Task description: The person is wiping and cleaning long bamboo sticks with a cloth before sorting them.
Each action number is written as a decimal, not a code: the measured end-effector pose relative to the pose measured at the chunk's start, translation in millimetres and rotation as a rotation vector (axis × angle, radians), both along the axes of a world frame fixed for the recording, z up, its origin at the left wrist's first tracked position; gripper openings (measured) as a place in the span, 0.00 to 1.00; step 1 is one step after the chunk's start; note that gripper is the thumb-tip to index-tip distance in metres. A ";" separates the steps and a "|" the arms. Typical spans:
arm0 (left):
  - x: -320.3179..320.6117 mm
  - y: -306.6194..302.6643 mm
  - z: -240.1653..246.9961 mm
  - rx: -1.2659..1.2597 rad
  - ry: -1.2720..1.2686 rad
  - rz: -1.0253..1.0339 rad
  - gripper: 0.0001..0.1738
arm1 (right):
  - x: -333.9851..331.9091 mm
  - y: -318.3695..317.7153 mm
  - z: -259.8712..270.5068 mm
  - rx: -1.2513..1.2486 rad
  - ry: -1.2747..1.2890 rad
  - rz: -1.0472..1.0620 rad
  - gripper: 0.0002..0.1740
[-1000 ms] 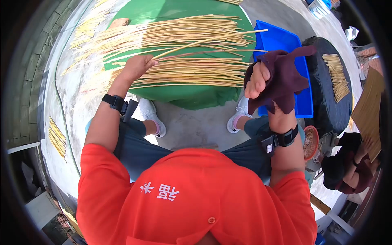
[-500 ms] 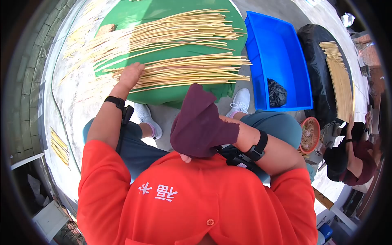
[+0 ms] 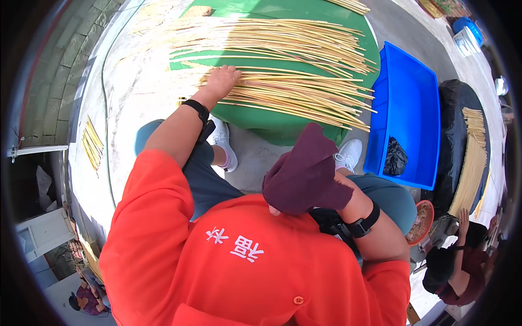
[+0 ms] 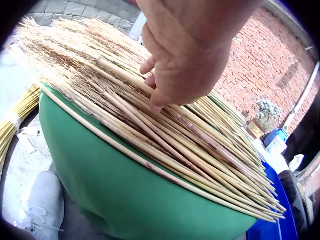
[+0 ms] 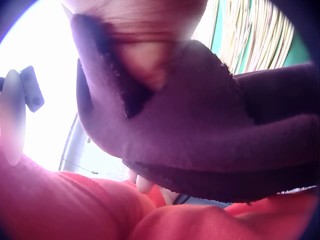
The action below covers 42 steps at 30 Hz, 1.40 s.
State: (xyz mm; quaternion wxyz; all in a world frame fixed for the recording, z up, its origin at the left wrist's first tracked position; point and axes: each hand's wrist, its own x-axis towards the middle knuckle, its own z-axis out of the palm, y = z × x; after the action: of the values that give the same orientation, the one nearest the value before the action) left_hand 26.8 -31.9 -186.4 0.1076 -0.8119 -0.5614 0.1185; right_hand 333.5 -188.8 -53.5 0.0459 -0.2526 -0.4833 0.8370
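a big green cover [image 3: 258, 118] sits under the long yellow stalks [image 3: 304, 91]. closer in is a purple rag [image 3: 304, 173]. the left hand [image 3: 222, 81] touches stalks; i can't tell if it's pinching. the rag hides most of the right hand [image 3: 273, 211], so i can't tell its grip.

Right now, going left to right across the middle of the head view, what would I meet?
Small bunch of stalks on the ground, left hand, maroon cloth, blue bin, black-covered stand.
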 end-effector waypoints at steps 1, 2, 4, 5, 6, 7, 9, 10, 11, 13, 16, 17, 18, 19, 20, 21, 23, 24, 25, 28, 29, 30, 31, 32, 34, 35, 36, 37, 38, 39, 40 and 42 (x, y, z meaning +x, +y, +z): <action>2.6 0.3 2.4 -0.018 -0.022 -0.019 0.14 | -0.2 3.3 4.2 -0.017 -0.006 0.032 0.10; 5.1 0.2 4.0 -0.038 -0.045 -0.044 0.14 | 0.4 2.6 3.3 -0.028 -0.011 0.045 0.10; 8.5 0.9 5.7 -0.031 -0.069 -0.036 0.13 | 2.1 -2.4 -5.2 -0.069 -0.040 -0.032 0.10; 9.6 1.4 7.8 -0.022 -0.092 -0.032 0.13 | 3.9 -3.8 -8.4 -0.084 -0.054 -0.084 0.11; 10.7 1.4 10.1 -0.013 -0.115 -0.029 0.13 | 5.6 -5.2 -11.6 -0.100 -0.067 -0.135 0.11; 11.2 1.2 12.4 -0.015 -0.119 -0.040 0.13 | 6.7 -4.1 -12.4 0.040 -0.004 -0.076 0.11; 13.5 1.5 17.6 -0.008 -0.138 -0.001 0.12 | 9.2 -7.6 -30.0 0.180 0.052 -0.032 0.11; 15.0 1.3 19.4 -0.009 -0.142 -0.015 0.12 | 9.3 -13.0 -58.1 0.045 0.100 -0.054 0.10; 16.5 1.0 20.5 0.011 -0.148 -0.023 0.12 | 10.8 -15.3 -65.7 -0.022 0.123 -0.072 0.10; 19.2 0.1 20.7 0.022 -0.158 -0.042 0.12 | 12.3 -17.2 -67.7 -0.174 0.170 -0.123 0.08; 20.0 -1.5 14.0 -0.014 -0.076 -0.071 0.12 | 8.7 -0.4 -11.0 0.059 0.176 -0.002 0.06; 19.4 -1.5 12.4 -0.013 -0.075 -0.072 0.12 | 7.1 6.4 10.7 0.377 0.151 0.157 0.06; 18.6 -1.5 11.0 -0.021 -0.066 -0.076 0.12 | 10.2 1.3 -21.3 0.379 0.153 0.157 0.06; 17.8 -1.2 9.9 -0.028 -0.057 -0.080 0.12 | 15.7 -8.0 -80.8 0.231 0.194 0.160 0.12; 17.1 -1.5 9.2 -0.025 -0.056 -0.081 0.12 | 16.4 -8.3 -80.6 0.159 0.216 0.163 0.16; 16.2 -2.1 9.0 -0.009 -0.057 -0.085 0.11 | 17.2 -8.7 -80.5 0.086 0.236 0.165 0.19; 12.9 -2.9 6.2 0.018 -0.078 -0.093 0.10 | 12.9 0.0 11.4 0.364 0.142 0.057 0.06; 12.0 -4.1 5.2 0.021 -0.075 -0.090 0.10 | 12.8 0.3 10.8 0.367 0.146 0.060 0.06; 12.1 -5.1 3.8 0.026 -0.092 -0.093 0.11 | 13.9 -0.3 8.5 0.262 0.125 0.032 0.08; 15.1 -4.6 5.6 0.016 -0.149 -0.104 0.17 | 20.1 -4.8 -1.3 -0.056 0.057 -0.059 0.11; 18.8 -5.8 10.0 0.021 -0.229 -0.099 0.19 | 21.8 -6.6 -3.1 -0.162 0.033 -0.088 0.12; 22.3 -4.0 15.8 0.031 -0.308 -0.091 0.22 | 22.3 -6.8 -3.4 -0.153 0.034 -0.085 0.12; 26.8 -1.1 23.0 0.044 -0.350 -0.073 0.22 | 21.6 -7.3 -3.5 -0.193 0.105 -0.124 0.13; 30.2 3.2 30.9 0.051 -0.345 -0.069 0.22 | 20.3 -8.0 -4.8 -0.236 0.178 -0.159 0.14; 33.1 15.6 44.6 -0.058 -0.480 -0.011 0.20 | 16.8 -10.2 -33.5 -0.058 0.139 -0.079 0.15; 32.9 23.9 44.5 -0.053 -0.536 -0.015 0.20 | 15.7 -8.0 -35.7 0.031 0.119 -0.041 0.16; 33.5 34.6 44.5 -0.049 -0.530 -0.011 0.20 | 14.5 -5.7 -38.0 0.121 0.099 -0.006 0.16; 35.6 46.3 44.0 -0.087 -0.471 -0.012 0.20 | 15.2 -1.5 -27.8 0.088 0.024 0.098 0.16; 38.4 56.6 42.3 -0.127 -0.415 -0.015 0.21 | 17.7 -1.5 -27.8 0.070 -0.015 0.147 0.17; 41.6 64.4 39.2 -0.119 -0.404 -0.014 0.21 | 20.2 -1.5 -27.9 0.053 -0.053 0.197 0.18; 45.4 68.9 34.6 -0.121 -0.406 -0.019 0.21 | 22.9 -8.2 -29.4 -0.323 0.152 -0.034 0.17; 55.3 79.0 24.7 -0.046 -0.366 -0.076 0.22 | 24.2 -8.2 -31.1 -0.695 0.360 -0.285 0.15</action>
State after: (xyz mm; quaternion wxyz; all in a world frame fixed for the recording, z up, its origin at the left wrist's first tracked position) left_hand 82.1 47.1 -161.7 -0.0105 -0.8429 -0.5375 -0.0225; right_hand 357.7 -197.0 -84.7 0.1570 -0.1672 -0.1167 0.9663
